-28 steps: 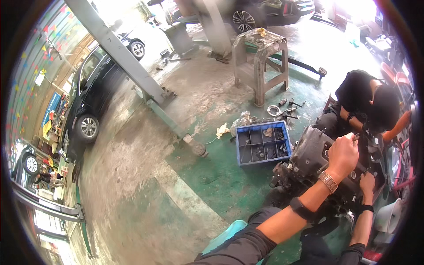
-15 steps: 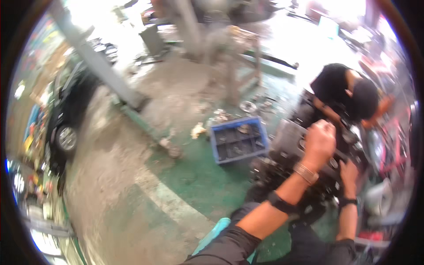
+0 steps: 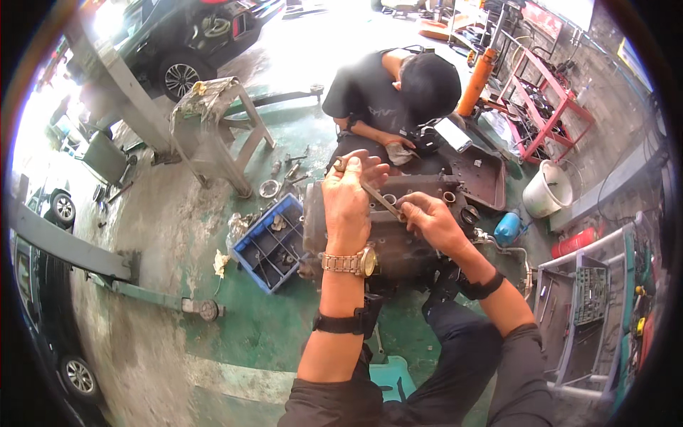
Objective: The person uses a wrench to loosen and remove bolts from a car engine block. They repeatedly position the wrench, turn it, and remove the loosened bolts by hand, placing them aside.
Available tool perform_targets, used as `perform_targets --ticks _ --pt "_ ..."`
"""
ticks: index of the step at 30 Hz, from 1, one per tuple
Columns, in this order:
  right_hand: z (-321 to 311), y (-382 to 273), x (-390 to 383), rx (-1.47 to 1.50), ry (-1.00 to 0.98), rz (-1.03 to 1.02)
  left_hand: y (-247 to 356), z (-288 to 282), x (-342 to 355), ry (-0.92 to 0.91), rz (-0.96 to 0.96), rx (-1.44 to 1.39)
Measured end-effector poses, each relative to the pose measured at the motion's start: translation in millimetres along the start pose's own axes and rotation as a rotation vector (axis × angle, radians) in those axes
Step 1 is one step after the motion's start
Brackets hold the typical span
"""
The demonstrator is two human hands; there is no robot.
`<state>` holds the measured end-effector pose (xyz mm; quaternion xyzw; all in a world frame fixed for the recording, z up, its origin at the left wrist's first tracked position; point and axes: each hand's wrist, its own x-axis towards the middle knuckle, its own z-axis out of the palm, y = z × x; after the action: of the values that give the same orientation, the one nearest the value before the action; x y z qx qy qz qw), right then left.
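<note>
Over a dark, dirty engine (image 3: 398, 245) in front of me, both my hands hold a slim metal wrench (image 3: 380, 198) slanting across its top. My left hand (image 3: 346, 206) is closed around the far left end, where a rounded knob shows by the thumb. My right hand (image 3: 432, 226) pinches the other end low over the engine. Across from me a crouching person in black leans in; that person's hand (image 3: 384, 136) holds a greyish cloth (image 3: 400, 154). Left of the engine lies a blue divided crate (image 3: 250, 272) with small parts inside.
A worn stool (image 3: 213, 99) stands at the far left, with loose metal parts on the floor nearby. To the right are a brown tray (image 3: 491, 171), a white bucket (image 3: 546, 191), a blue bottle (image 3: 507, 229), a red rack (image 3: 544, 117) and a grey tool cart (image 3: 565, 334).
My view has swung to the right, bringing the engine to the middle. My left hand, formerly raised over the engine, and my right hand now share the wrench, which shows clearly.
</note>
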<state>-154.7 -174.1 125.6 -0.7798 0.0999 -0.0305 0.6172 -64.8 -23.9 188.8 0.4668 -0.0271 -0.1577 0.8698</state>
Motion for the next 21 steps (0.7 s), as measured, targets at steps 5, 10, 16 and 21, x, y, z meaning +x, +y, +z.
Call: perform_targets --ticks 5,10,16,21 --pt "4.5 3.5 -8.5 0.008 0.006 -0.022 -3.8 -3.4 3.8 -0.043 0.001 -0.043" --pt "4.5 7.9 -13.2 -0.057 0.198 -0.096 -8.1 -3.3 6.1 -0.056 0.021 -0.059" --pt "9.0 -6.1 -26.5 -0.050 0.233 -0.184 -8.0 -0.5 2.2 -0.148 -0.028 0.017" --pt "26.7 -11.9 -28.1 0.132 0.074 -0.170 -11.5 5.2 -7.3 -0.323 -0.136 0.143"
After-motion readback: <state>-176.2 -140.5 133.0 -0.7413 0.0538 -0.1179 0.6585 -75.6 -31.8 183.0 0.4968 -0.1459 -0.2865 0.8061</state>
